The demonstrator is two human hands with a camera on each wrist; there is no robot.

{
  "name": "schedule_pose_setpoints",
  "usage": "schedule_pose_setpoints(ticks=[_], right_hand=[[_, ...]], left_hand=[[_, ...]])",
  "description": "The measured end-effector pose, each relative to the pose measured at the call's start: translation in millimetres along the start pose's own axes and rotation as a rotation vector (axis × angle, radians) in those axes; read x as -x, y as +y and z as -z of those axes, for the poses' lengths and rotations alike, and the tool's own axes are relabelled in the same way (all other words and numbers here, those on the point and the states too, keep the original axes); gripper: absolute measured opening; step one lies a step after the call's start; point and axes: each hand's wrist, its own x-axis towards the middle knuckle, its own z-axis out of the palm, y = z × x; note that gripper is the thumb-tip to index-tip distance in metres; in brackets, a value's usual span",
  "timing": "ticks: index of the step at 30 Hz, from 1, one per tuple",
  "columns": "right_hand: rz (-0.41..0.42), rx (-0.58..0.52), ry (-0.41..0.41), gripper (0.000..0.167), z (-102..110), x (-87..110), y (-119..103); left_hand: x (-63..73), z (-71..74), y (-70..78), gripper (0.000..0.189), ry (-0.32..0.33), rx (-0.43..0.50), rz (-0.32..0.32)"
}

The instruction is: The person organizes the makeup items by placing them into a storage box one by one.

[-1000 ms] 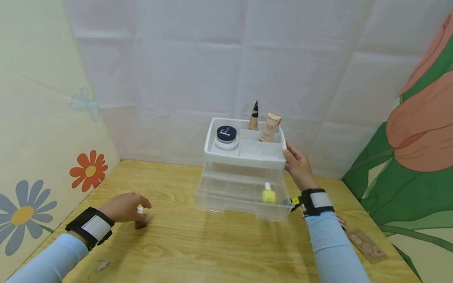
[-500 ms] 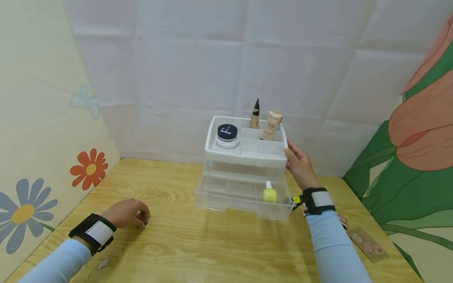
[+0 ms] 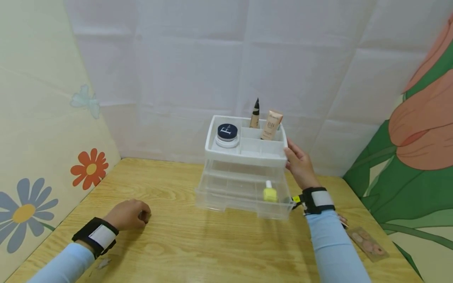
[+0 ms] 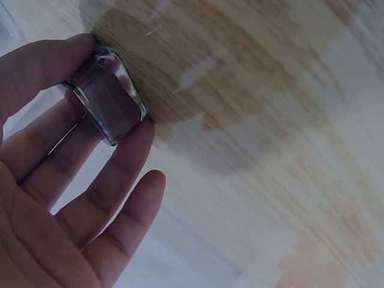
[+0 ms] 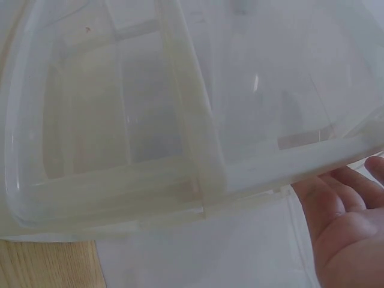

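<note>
My left hand (image 3: 127, 215), low over the left side of the wooden table, holds a small nail polish bottle. In the left wrist view this bottle (image 4: 111, 99) is clear glass with dark mauve contents, pinched between thumb and fingertips; the head view hides most of it. My right hand (image 3: 301, 167) grips the right side of a white makeup organizer (image 3: 245, 158), thumb at the front edge. The organizer's lower clear drawer (image 3: 226, 201) is pulled out, and a yellow nail polish bottle (image 3: 270, 194) with a white cap stands at its right.
On the organizer's top sit a dark-lidded powder jar (image 3: 227, 133), a black-tipped pen (image 3: 255, 114) and a BB cream tube (image 3: 272, 125). A flat makeup palette (image 3: 368, 244) lies right of my right forearm. A pale scrap (image 3: 103, 263) is near my left sleeve.
My left hand has closed around the mauve nail polish bottle, whose white cap showed earlier, and has dropped slightly lower. The right hand keeps its grip on the organizer.
</note>
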Motion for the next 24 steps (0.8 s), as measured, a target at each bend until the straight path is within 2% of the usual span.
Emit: schedule_pose_setpoints(ticks=[9, 12, 17, 24], right_hand=[[0.006, 0.009, -0.007, 0.059, 1.5, -0.1, -0.3], [0.01, -0.007, -0.01, 0.06, 1.6, -0.6, 0.4], [0.015, -0.01, -0.014, 0.06, 1.9, -2.2, 0.9], [0.012, -0.032, -0.02, 0.061, 2.3, -1.5, 1.1]], left_hand=[[0.2, 8.9, 6.5, 0.024, -0.01, 0.012, -0.002], [-2.6, 15.3, 7.9, 0.02, -0.003, 0.008, -0.025], [-11.2, 34.6, 17.0, 0.012, 0.006, -0.006, -0.099], [-26.2, 71.6, 42.1, 0.012, -0.001, -0.034, -0.173]])
